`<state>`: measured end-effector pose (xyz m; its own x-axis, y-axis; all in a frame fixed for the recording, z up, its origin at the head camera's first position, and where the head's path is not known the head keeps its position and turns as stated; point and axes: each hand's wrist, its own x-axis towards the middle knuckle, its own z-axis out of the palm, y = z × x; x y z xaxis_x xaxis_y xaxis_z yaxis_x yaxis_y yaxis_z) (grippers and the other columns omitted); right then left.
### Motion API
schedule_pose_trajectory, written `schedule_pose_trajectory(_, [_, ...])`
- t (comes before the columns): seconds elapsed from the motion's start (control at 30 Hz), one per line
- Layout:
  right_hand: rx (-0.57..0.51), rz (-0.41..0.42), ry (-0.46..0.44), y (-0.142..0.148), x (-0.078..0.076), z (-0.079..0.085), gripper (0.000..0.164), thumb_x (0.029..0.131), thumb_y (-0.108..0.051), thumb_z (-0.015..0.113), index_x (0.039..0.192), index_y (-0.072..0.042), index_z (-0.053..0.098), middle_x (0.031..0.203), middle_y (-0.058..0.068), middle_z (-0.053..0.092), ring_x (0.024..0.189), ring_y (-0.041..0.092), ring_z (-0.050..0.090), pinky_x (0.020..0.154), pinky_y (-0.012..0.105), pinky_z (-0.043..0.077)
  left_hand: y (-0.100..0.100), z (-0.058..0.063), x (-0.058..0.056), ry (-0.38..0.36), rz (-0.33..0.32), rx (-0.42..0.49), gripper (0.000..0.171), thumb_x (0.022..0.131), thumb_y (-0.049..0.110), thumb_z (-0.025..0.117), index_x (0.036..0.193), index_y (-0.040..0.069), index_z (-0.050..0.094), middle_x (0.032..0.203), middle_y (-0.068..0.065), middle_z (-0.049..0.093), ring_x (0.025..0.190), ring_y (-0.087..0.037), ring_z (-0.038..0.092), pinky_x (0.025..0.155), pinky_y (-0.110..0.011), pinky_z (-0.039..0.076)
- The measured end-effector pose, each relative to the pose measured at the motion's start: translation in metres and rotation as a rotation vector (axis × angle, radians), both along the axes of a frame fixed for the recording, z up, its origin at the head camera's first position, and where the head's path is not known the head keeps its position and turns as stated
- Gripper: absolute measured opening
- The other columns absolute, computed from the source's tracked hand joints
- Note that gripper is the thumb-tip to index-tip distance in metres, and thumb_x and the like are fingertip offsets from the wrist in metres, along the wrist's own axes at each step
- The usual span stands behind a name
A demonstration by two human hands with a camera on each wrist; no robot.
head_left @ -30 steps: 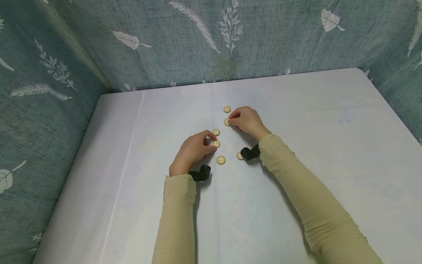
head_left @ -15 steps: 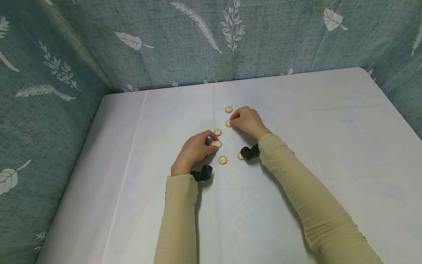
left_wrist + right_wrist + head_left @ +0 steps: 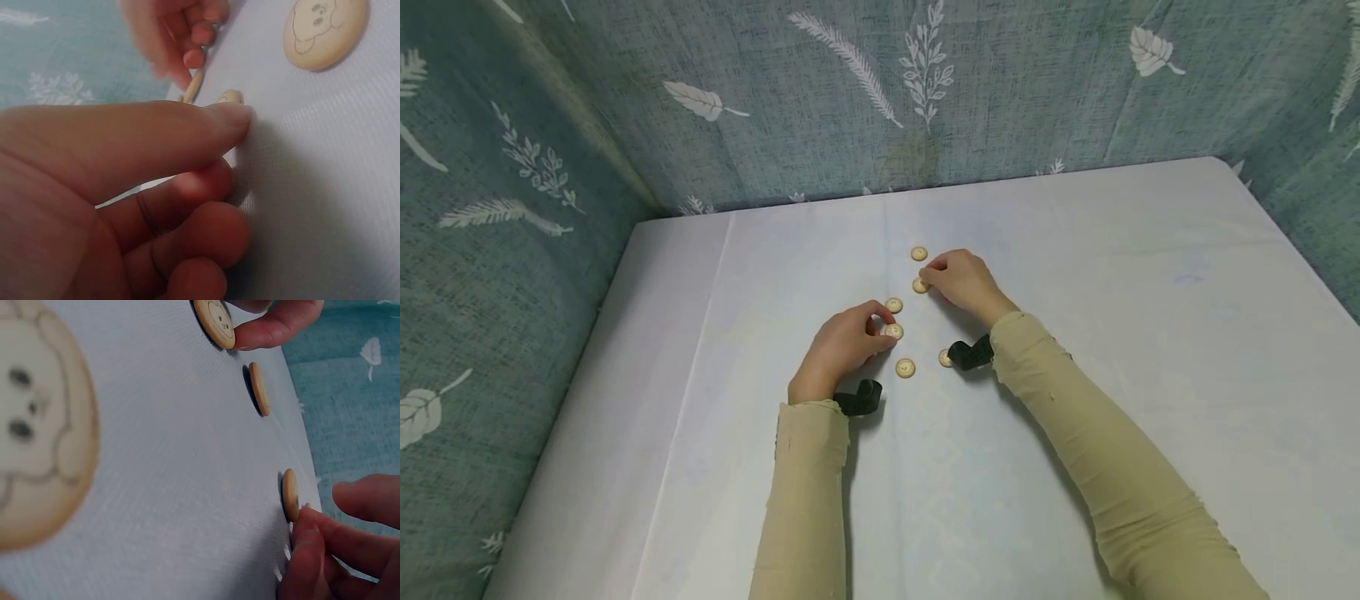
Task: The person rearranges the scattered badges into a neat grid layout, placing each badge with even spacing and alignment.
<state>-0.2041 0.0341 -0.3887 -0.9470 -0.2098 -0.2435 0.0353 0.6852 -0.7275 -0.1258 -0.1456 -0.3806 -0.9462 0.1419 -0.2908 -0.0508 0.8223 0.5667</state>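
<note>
Several round wooden buttons printed with animal faces lie on the white tabletop. My left hand (image 3: 847, 337) pinches one button (image 3: 895, 332) between thumb and index finger at its near and far edges. In the left wrist view, my thumb hides most of that spot. My right hand (image 3: 966, 283) is at another button (image 3: 920, 286), farther away. A fingertip touches this button's edge in the right wrist view, while the thumb (image 3: 369, 495) is lifted apart from it. The remaining right fingers are curled in. Both worked buttons are at the table surface.
One button (image 3: 919, 253) lies beyond my right hand, and another (image 3: 893, 305) just past my left fingertips. A nearer button (image 3: 906, 367) lies between my wrists. The right wrist camera (image 3: 972, 353) partly covers one more button (image 3: 945, 357). A leaf-patterned curtain (image 3: 820, 108) stands behind the table.
The button under my right fingers has slid slightly toward me, away from the farthest button. My left hand keeps its pinch with no clear movement. The whole view shifts slightly.
</note>
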Motion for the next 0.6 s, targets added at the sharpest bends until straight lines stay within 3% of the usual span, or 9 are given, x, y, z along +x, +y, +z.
schedule_pose_trajectory(0.37, [-0.108, 0.085, -0.02, 0.018, 0.006, 0.0, 0.036, 0.089, -0.029, 0.052, 0.12, -0.011, 0.053, 0.098, 0.004, 0.059, 0.077, 0.017, 0.057, 0.065, 0.029, 0.046, 0.0, -0.001, 0.0, -0.006, 0.015, 0.005, 0.024, 0.08, 0.029, 0.065, 0.1, 0.019, 0.056, 0.074, -0.002, 0.054, 0.06, -0.016, 0.052, 0.059, -0.03, 0.038])
schedule_pose_trajectory(0.6, [-0.121, 0.115, 0.0, 0.035, 0.017, 0.002, 0.034, 0.089, -0.027, 0.054, 0.12, -0.013, 0.053, 0.104, 0.004, 0.057, 0.078, 0.018, 0.056, 0.065, 0.031, 0.046, 0.003, -0.002, 0.0, 0.044, 0.021, -0.014, 0.022, 0.08, 0.029, 0.065, 0.1, 0.021, 0.057, 0.073, -0.001, 0.054, 0.062, -0.016, 0.051, 0.058, -0.03, 0.038])
